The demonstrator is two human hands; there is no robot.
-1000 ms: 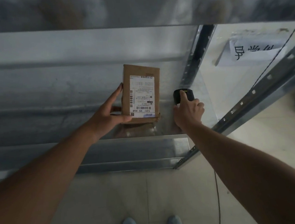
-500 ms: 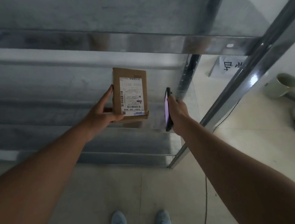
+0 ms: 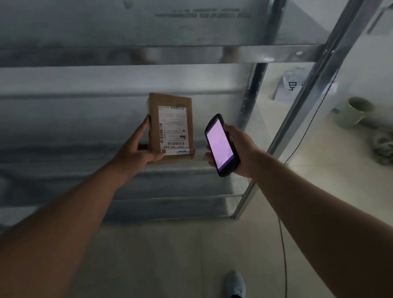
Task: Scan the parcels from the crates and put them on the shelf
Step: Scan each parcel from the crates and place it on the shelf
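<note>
In the head view, the left hand grips a brown parcel by its lower left edge, thumb under the bottom and fingers up the side, holding it upright with its white label facing the camera. The parcel's bottom edge sits at or just above a metal tier of the shelf; whether it rests on the metal I cannot tell. Just right of the parcel, the right hand is wrapped round a handheld scanner, whose lit screen is turned toward the camera, not the label. That suggests the scan of this parcel is finished or being checked, though the screen is too washed out to read. What seems left for this parcel is to let go of it on the shelf. No other parcel shows on the tiers in sight, and no crates are in view, so how many remain cannot be judged. Right of the shelf lie a cable, a pale cylinder and some paper.
</note>
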